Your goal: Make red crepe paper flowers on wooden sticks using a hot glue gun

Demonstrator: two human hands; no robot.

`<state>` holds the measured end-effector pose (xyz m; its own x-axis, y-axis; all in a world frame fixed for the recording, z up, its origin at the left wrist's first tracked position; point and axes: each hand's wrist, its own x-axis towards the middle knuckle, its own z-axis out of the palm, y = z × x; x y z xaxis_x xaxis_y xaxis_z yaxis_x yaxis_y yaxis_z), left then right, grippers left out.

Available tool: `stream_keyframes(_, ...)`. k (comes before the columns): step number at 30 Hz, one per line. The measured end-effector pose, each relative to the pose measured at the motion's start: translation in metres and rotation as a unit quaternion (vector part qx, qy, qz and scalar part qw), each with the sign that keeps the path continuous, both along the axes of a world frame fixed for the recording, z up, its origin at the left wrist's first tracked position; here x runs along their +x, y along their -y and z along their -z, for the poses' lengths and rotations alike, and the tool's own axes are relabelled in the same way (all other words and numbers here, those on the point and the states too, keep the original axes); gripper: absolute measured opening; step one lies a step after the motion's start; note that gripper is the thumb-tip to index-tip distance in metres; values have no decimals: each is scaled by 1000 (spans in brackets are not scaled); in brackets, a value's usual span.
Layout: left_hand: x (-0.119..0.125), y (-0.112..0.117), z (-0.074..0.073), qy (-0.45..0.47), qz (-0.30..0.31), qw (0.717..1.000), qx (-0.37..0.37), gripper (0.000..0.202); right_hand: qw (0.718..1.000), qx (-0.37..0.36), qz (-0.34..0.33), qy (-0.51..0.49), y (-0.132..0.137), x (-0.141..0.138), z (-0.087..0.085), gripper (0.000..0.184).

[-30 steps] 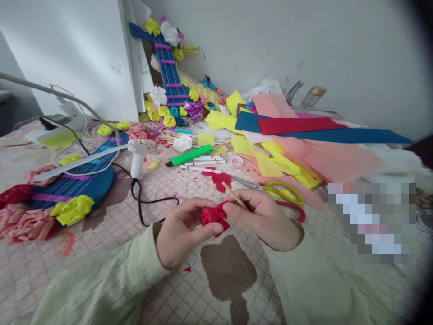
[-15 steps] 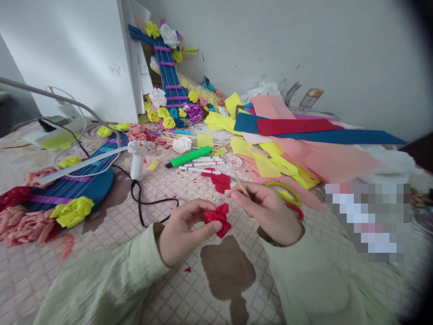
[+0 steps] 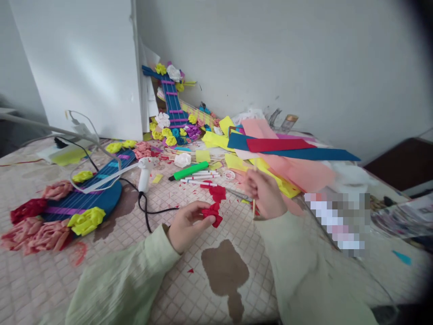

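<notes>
Between the thumb and fingers of my left hand (image 3: 189, 223) is a small crumpled red paper flower (image 3: 213, 214), held just above the table. My right hand (image 3: 266, 193), slightly blurred, is off to the right of the flower and closed round a thin wooden stick (image 3: 254, 211). The stick's lower end shows beneath the fist; the rest is mostly covered by the fingers. Scissors (image 3: 241, 194) lie beside the right hand, their handles hidden behind it. Cut red paper (image 3: 217, 193) rests just beyond the flower.
A white glue gun (image 3: 144, 176) with a black cord stands left of centre. Blue paper guitars with paper flowers lie at left (image 3: 101, 198) and lean at the back (image 3: 174, 101). A green marker (image 3: 188, 171), white pens (image 3: 199, 182) and paper sheets (image 3: 294, 167) cover the far side.
My right hand has moved away from the red flower, turning so that the stick points downward. My left hand keeps the flower. The camera view has tilted up a little.
</notes>
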<state>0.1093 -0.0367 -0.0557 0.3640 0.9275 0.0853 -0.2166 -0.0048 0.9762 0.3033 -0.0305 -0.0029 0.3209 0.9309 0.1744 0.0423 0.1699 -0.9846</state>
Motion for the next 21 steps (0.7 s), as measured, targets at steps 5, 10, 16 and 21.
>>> stream_keyframes(5, -2, -5, -7, 52, -7, 999, 0, 24, 997, 69, 35, 16, -12, -5, -18, 41)
stream_keyframes(10, -5, -11, -9, 78, -26, 997, 13, 29, 975, 7, -200, 98, -6, -28, -19, 26)
stream_keyframes(16, 0, -14, -9, 70, -12, 997, -4, 29, 949, -35, -274, 153, 1, -24, -4, 25)
stream_keyframes(21, 14, -13, -13, 64, 12, 998, -18, 27, 956, -41, -248, 152, 2, -13, 1, 27)
